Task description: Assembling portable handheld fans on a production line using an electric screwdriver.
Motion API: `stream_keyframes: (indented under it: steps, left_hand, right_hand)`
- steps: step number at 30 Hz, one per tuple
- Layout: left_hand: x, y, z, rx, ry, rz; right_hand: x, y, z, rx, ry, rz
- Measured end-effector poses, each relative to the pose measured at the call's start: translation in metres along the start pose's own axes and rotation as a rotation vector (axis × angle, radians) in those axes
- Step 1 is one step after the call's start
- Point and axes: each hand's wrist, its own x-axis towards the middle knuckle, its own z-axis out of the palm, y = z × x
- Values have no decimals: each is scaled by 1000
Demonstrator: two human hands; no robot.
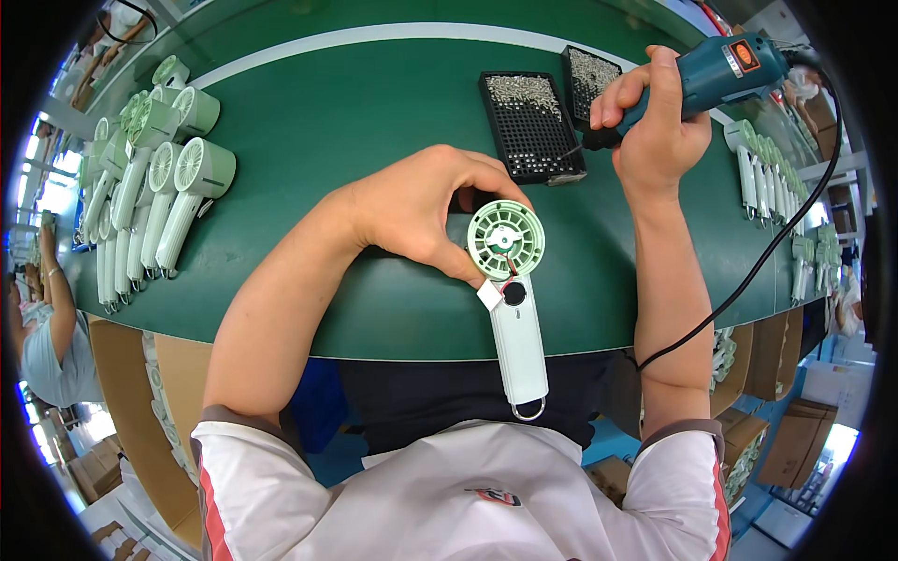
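My left hand is closed around the round head of a handheld fan, pale green and white. The fan's open back shows a ribbed ring, a hub and thin red and dark wires; a small white tag sits by the neck. Its handle points toward me, over the near table edge, with a metal loop at the end. My right hand grips a teal electric screwdriver, whose dark tip reaches over a black screw tray. Small silver screws fill the tray's far part and dot its near rows.
Several fans stand grouped on the green table at the left, and more at the right. A second screw tray sits behind the first. The screwdriver's black cord loops past my right arm. Cardboard boxes flank me below the table.
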Motion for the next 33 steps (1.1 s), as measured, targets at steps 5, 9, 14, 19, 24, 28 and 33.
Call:
stream_keyframes:
  steps: [5,9,14,19,24,28,33]
  left_hand:
    - [0,2,0,-5,1,-13]
    - [0,2,0,13,-4,-4]
    - [0,1,0,-10,-3,1]
    - [1,0,1,2,-4,7]
    - [2,-1,2,0,-7,13]
    - [4,-2,-1,-18,-13,-1]
    - [-10,-1,-8,-29,13,48]
  right_hand:
    - [-1,-1,0,-28,-58,-18]
    - [-2,-2,1,-15,-71,-24]
    - [-2,-2,1,-11,-69,-22]
    - [-3,-3,0,-5,-66,-17]
    - [-3,-3,-1,-22,-72,-30]
    - [-1,0,0,-38,-73,-26]
    - [-3,2,19,7,-117,24]
